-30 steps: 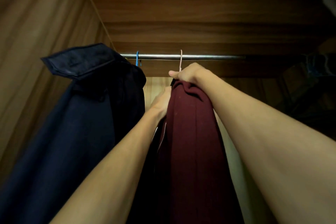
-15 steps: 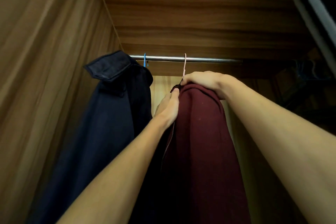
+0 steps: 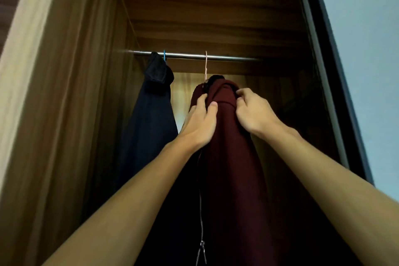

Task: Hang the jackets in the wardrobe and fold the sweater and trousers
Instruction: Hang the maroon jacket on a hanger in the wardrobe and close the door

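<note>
- Slipping off the pink hanger (image 3: 206, 68) is the main risk I am seeing. The maroon jacket (image 3: 233, 157) is hanging just below the rail (image 3: 226, 57), and both hands are working the cloth at its shoulders. A harder pull on one side could be dragging the collar off that end.
- A sharp downward tug could also be twisting the thin hanger where it is sitting over the rail, and the whole garment might be dropping.
- The front appears to be hanging unzipped, with the zip pull (image 3: 202, 246) dangling far below the rail. The loose halves may be sliding apart once the hands are letting go.
- The navy jacket (image 3: 151, 119) is hanging on a blue hanger (image 3: 164, 55) further left along the rail, apart from the maroon one. A sideways shove could be bunching the two together.
- The left hand (image 3: 200, 123) is curling around the jacket's left side, a little below the rail. Its thumb (image 3: 213, 104) is pressing the fabric, and its fingers are wrapping round the far side, partly hidden.
- The right hand (image 3: 252, 114) is pinching a fold on the right side at the same height under the rail, its fingers (image 3: 241, 93) bent tight and narrow.
- No sweater or trousers are showing from where I am standing.
</note>
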